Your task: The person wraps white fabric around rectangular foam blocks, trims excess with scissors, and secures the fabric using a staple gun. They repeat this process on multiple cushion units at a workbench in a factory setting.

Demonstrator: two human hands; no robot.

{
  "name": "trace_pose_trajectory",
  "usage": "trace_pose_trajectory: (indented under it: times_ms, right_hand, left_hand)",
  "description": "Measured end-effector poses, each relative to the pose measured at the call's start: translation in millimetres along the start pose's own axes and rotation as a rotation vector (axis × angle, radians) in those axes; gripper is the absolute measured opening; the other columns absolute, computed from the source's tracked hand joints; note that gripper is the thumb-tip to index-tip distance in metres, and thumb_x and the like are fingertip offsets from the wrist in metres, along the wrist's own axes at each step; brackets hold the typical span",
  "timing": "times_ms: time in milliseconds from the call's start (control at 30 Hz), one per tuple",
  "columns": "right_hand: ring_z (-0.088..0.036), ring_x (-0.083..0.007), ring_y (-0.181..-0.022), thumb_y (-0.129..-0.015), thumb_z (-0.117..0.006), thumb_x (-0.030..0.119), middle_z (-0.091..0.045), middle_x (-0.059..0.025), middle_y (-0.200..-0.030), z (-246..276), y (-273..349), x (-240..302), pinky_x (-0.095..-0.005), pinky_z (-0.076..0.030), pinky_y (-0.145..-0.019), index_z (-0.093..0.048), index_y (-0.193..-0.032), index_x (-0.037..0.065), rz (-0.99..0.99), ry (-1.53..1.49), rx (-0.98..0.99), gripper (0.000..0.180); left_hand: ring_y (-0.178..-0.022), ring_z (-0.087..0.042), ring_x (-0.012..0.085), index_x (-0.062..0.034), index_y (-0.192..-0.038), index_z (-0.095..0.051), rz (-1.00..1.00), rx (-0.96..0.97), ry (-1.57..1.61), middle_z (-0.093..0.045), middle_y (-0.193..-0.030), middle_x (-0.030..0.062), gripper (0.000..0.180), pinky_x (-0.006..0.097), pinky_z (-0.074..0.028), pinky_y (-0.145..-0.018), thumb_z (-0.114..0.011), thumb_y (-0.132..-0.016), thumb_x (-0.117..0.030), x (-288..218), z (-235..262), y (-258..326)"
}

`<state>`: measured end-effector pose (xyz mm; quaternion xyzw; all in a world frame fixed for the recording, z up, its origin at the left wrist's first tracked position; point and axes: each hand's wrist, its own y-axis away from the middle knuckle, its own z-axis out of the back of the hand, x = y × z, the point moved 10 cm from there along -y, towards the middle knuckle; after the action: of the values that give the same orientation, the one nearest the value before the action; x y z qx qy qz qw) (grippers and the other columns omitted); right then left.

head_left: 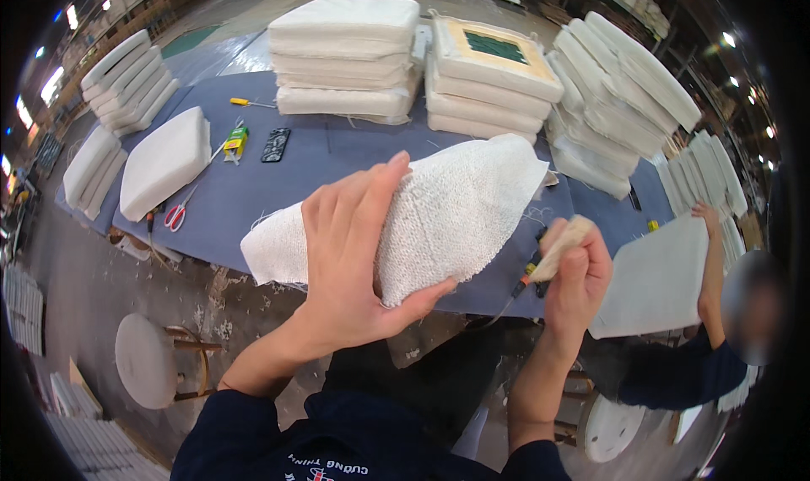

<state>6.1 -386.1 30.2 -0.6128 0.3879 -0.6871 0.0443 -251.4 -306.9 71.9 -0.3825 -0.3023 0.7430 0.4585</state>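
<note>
At left, pale padded block point(164, 164) beside red-handled scissors point(175, 218) on blue tabletop point(224, 245); farther right, yellow-and-green box point(236, 142) and dark flat slab point(276, 144). Near centre, left hand point(350, 253) grasping broadly, fingers laid over the upper face, thumb along the lower edge. In that grasp, raised and tilted over the near side of the table, white woven piece point(460, 211). Judged light, given single-handed support; coarse-textured, so probably not slippery; seemingly flexible, with padding inside impossible to confirm. Best held across the body, thumb opposed to fingers, rather than by the raw edge, likely prone to fraying. Farther right, small beige scrap point(561, 249), pinched between thumb and bent fingers of right hand point(584, 270), well apart from the left. Presumably very light, perhaps soft; material uncertain; best pinched at one end. At far right, co-worker's hand point(707, 217) at the upper corner of pale panel point(654, 274).
</note>
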Motion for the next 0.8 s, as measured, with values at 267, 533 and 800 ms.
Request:
trace_pose_trajectory:
  times_ms: [267,533,800]
  right_hand:
    - [-0.035,-0.0082,-0.065,-0.107,-0.072,0.017,-0.042,-0.0038,-0.066,-82.3,-11.9,43.4,-0.0298,-0.033,-0.055,-0.058,-0.084,-0.001,-0.122,0.192,0.393,0.032]
    - [-0.032,-0.0082,-0.064,-0.105,-0.074,0.015,-0.037,-0.0010,-0.064,-84.6,-16.5,40.4,-0.0309,-0.030,-0.054,-0.050,-0.079,0.000,-0.119,0.201,0.428,0.038]
    - [-0.033,-0.0085,-0.064,-0.104,-0.075,0.015,-0.037,-0.0017,-0.063,-84.0,-18.6,42.9,-0.0303,-0.031,-0.054,-0.051,-0.078,0.002,-0.079,0.233,0.420,0.038]
  left_hand:
    - [-0.130,-0.056,0.0381,0.0030,-0.160,-0.046,-0.044,0.018,0.014,-0.058,-0.150,0.0193,0.108,0.053,-0.036,-0.110,-0.093,-0.073,-0.041,-25.0,-22.4,8.1]
    - [-0.133,-0.056,0.0400,0.0045,-0.158,-0.047,-0.081,0.023,-0.026,-0.057,-0.153,0.0204,0.104,0.053,-0.037,-0.113,-0.093,-0.076,-0.042,-24.7,-22.1,6.1]
    - [-0.134,-0.055,0.0405,0.0049,-0.159,-0.046,-0.082,0.025,-0.031,-0.056,-0.153,0.0210,0.106,0.053,-0.037,-0.113,-0.093,-0.077,-0.044,-25.4,-24.7,4.7]
